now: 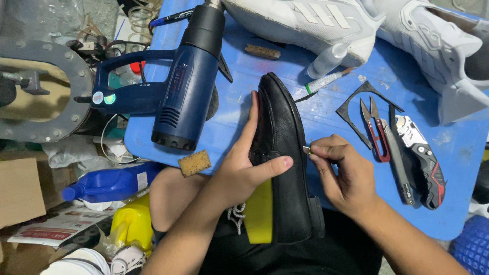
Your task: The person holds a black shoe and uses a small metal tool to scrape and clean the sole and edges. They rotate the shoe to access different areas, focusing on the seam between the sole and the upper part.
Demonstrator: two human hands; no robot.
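Observation:
A black leather shoe (pixel 285 153) lies on its side across the near edge of a blue table (pixel 326 117), heel toward me. My left hand (pixel 244 163) grips it from the left, index finger stretched along the upper, thumb across the middle. My right hand (pixel 341 173) pinches a small metal tool (pixel 306 149) with its tip at the shoe's right sole edge. A yellow piece (pixel 260 214) sits beneath the shoe near my lap.
A dark blue heat gun (pixel 178 86) lies left on the table, with a small sponge block (pixel 194 162) by it. Thread snips (pixel 375 133) and a utility knife (pixel 420 158) lie right. White sneakers (pixel 316 23) sit at the back. A blue bottle (pixel 109 184) lies below left.

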